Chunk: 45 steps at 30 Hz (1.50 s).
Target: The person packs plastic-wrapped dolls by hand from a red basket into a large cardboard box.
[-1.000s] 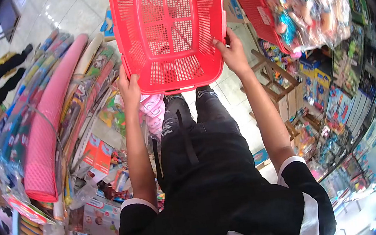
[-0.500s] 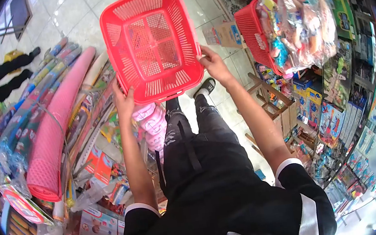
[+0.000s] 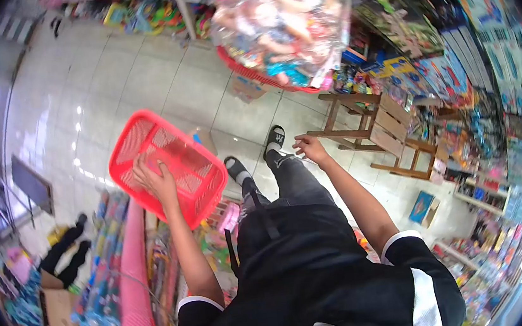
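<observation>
A red plastic basket [image 3: 199, 145] with meshed sides is at the left of centre, tilted, its open top showing and no goods visible inside. Over its near-left part lies my left hand [image 3: 156, 179], fingers spread, touching or just above it; the exact contact cannot be made out. My right hand [image 3: 310, 148] hangs free above the floor, fingers apart and holding nothing, close to a wooden chair [image 3: 390, 125]. Ahead, another red basket [image 3: 251, 73] is heaped with plastic-wrapped dolls [image 3: 284, 20].
Wrapped rolls [image 3: 103, 262] and a pink roll [image 3: 134, 278] lie at the lower left beside a cardboard box [image 3: 68, 323]. Shelves of boxed toys [image 3: 442, 74] line the right. A blue box [image 3: 421, 206] rests on the tiled floor [image 3: 119, 82].
The view has turned rightward. The empty basket has moved lower and tilted. My right hand has let go of its rim, and my left hand has shifted over the basket's side.
</observation>
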Tool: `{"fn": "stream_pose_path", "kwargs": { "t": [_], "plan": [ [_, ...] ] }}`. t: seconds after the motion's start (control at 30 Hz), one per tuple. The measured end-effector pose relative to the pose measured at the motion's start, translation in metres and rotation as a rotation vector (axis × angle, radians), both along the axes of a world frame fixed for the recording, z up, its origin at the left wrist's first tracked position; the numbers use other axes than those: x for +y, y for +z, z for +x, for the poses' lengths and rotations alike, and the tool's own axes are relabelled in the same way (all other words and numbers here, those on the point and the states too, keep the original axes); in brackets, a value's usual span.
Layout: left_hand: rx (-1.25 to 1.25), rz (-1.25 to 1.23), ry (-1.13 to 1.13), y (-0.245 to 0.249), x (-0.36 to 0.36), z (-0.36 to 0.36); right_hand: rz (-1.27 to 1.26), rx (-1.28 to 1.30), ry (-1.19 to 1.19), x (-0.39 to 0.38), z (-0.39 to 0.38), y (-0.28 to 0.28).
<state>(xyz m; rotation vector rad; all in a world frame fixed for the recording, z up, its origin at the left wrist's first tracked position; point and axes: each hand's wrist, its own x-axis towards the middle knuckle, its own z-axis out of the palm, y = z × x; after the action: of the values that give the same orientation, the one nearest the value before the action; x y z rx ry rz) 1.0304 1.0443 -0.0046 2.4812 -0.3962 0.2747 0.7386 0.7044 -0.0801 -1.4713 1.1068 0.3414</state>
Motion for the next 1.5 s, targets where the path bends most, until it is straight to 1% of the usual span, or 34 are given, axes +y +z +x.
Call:
{"fn": "stream_pose_path", "kwargs": {
  "t": [0.07, 0.1, 0.17, 0.2, 0.23, 0.3, 0.33, 0.4, 0.43, 0.5, 0.53, 0.6, 0.63, 0.7, 0.73, 0.77, 0.83, 0.87, 0.97, 1.0, 1.03, 1.1, 1.17, 1.27, 1.3, 1.43, 1.5],
  "plan": [
    [0.042, -0.020, -0.104, 0.003, -0.046, 0.011, -0.004, 0.002, -0.126, -0.022, -0.016, 0.010],
    [0.019, -0.029, -0.146, 0.004, -0.069, 0.017, 0.000, 0.022, -0.206, -0.035, -0.022, 0.015],
    [0.182, -0.122, -0.196, -0.001, -0.111, 0.023, -0.002, -0.009, -0.306, -0.059, -0.033, 0.015],
    [0.171, -0.198, -0.247, -0.025, -0.124, 0.033, 0.013, -0.029, -0.361, -0.072, -0.036, 0.018],
    [0.157, -0.195, -0.275, -0.036, -0.140, 0.039, 0.033, -0.049, -0.411, -0.084, -0.038, 0.019],
    [0.878, -0.649, -0.104, -0.041, -0.171, 0.052, 0.045, -0.090, -0.471, -0.108, -0.037, 0.020],
    [0.861, -0.642, -0.127, -0.040, -0.187, 0.061, 0.035, -0.105, -0.506, -0.122, -0.033, 0.020],
    [0.958, -0.577, -0.086, -0.039, -0.208, 0.076, 0.021, -0.125, -0.559, -0.147, -0.020, 0.020],
    [0.951, -0.559, -0.101, -0.038, -0.215, 0.084, 0.032, -0.135, -0.578, -0.157, -0.014, 0.016],
    [1.018, -0.667, -0.095, -0.039, -0.230, 0.111, -0.018, -0.204, -0.645, -0.178, 0.002, 0.010],
    [1.017, -0.660, -0.111, -0.049, -0.238, 0.130, -0.009, -0.216, -0.666, -0.187, 0.011, 0.013],
    [1.061, -0.665, 0.038, -0.068, -0.251, 0.165, -0.016, -0.238, -0.714, -0.202, 0.032, 0.017],
    [1.065, -0.663, 0.033, -0.071, -0.258, 0.178, -0.018, -0.255, -0.749, -0.209, 0.042, 0.017],
    [1.249, -0.865, -0.228, -0.075, -0.277, 0.205, 0.002, -0.261, -0.792, -0.218, 0.061, 0.020],
    [1.308, -0.846, -0.202, -0.051, -0.294, 0.203, 0.022, -0.270, -0.829, -0.222, 0.069, 0.021],
    [1.313, -0.841, -0.215, -0.041, -0.307, 0.204, 0.017, -0.272, -0.841, -0.225, 0.076, 0.022],
    [1.415, -0.840, -0.242, -0.039, -0.323, 0.216, 0.108, -0.302, -0.903, -0.231, 0.089, 0.023],
    [1.418, -0.825, -0.323, -0.041, -0.332, 0.221, 0.099, -0.304, -0.915, -0.235, 0.095, 0.024],
    [1.460, -0.796, -0.329, -0.050, -0.349, 0.230, 0.145, -0.287, -0.949, -0.231, 0.107, 0.028],
    [1.476, -0.786, -0.326, -0.051, -0.354, 0.233, 0.145, -0.280, -0.926, -0.231, 0.109, 0.026],
    [1.490, -0.782, -0.327, -0.053, -0.345, 0.230, 0.139, -0.276, -0.901, -0.234, 0.108, 0.017],
    [1.519, -0.771, -0.334, -0.060, -0.349, 0.229, 0.104, -0.262, -0.904, -0.236, 0.112, 0.002],
    [1.550, -0.754, -0.339, -0.063, -0.346, 0.232, 0.029, -0.279, -1.005, -0.232, 0.114, -0.010],
    [1.596, -0.722, -0.353, -0.068, -0.341, 0.233, -0.018, -0.292, -1.028, -0.229, 0.115, -0.007],
    [1.611, -0.711, -0.358, -0.072, -0.359, 0.231, -0.022, -0.291, -1.039, -0.227, 0.114, -0.003],
    [1.657, -0.674, -0.393, -0.068, -0.360, 0.225, -0.036, -0.247, -0.999, -0.220, 0.100, 0.008],
    [1.680, -0.653, -0.408, -0.068, -0.364, 0.216, -0.141, -0.252, -1.045, -0.214, 0.090, 0.010]
  ]
}}
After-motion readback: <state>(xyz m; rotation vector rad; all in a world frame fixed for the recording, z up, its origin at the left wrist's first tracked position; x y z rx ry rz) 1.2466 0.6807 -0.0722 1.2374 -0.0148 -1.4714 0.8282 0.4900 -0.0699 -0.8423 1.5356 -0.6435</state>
